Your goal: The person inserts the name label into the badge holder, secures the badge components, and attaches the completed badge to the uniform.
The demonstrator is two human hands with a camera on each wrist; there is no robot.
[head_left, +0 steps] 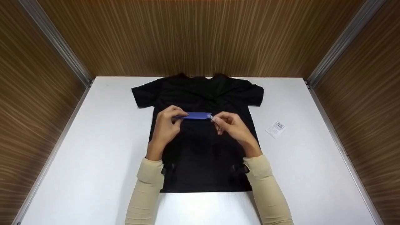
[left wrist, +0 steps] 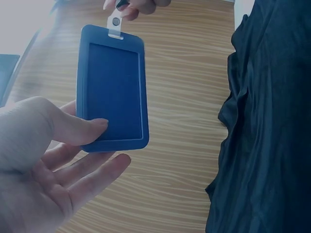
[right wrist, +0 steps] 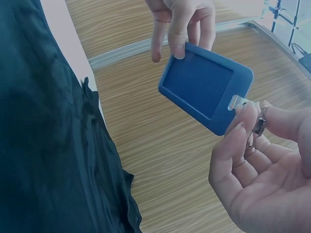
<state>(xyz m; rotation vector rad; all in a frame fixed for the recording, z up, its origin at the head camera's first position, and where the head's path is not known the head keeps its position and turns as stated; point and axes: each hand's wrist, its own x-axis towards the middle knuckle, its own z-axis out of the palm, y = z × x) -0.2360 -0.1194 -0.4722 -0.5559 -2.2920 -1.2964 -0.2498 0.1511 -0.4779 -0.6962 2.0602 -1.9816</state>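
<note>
- Left hand point(head_left: 165, 125) grips one end of a blue holder point(head_left: 197, 115); right hand point(head_left: 233, 127) pinches its clear tab point(head_left: 210, 116).
- Black T-shirt point(head_left: 203, 162) lies beneath the hands on a white surface point(head_left: 93, 140).
- Printed card point(head_left: 276, 129) lies right of the shirt.

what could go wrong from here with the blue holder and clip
The holder might slip: the left hand pinches it only near one end, so a tug from the right hand could pull it free.
The narrow clear strap meets the holder at one slot; twisting could strain it there.
If dropped, the metal clip could snag the black shirt below.
</note>
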